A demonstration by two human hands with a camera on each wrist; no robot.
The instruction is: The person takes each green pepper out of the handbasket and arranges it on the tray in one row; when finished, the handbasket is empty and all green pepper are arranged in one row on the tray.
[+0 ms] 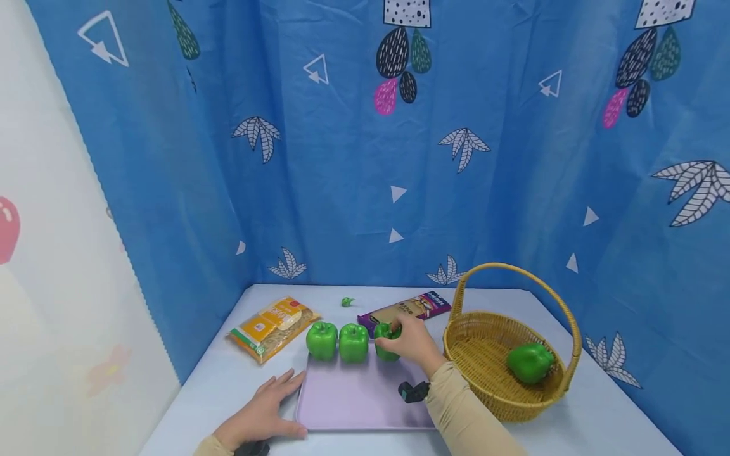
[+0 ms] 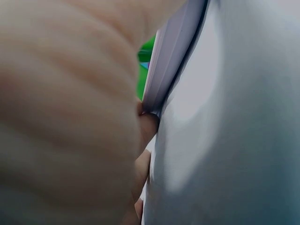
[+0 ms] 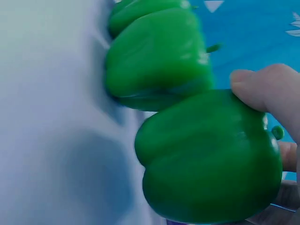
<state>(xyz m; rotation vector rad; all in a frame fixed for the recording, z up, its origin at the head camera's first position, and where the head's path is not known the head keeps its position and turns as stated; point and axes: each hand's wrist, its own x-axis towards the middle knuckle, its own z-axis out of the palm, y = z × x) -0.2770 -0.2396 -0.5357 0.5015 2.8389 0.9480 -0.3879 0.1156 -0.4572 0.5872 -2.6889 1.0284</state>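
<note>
A green bell pepper (image 3: 211, 159) is gripped by my right hand (image 1: 412, 344), thumb on one side and fingers round the other, over the back right part of a pale purple tray (image 1: 365, 399). Two more green bell peppers (image 1: 322, 341) stand in a row to its left along the tray's back edge. My left hand (image 1: 268, 405) rests flat at the tray's left side, fingers spread and touching the rim. In the left wrist view its palm and fingers hide much of the tray edge (image 2: 171, 51).
A wicker basket (image 1: 473, 361) with a tall handle stands on the right, one green bell pepper (image 1: 530, 363) inside. Behind the tray lie an orange food packet (image 1: 276, 328), a purple packet (image 1: 407, 310) and a small green piece (image 1: 346, 302). Blue curtain (image 1: 353, 158) encloses the table.
</note>
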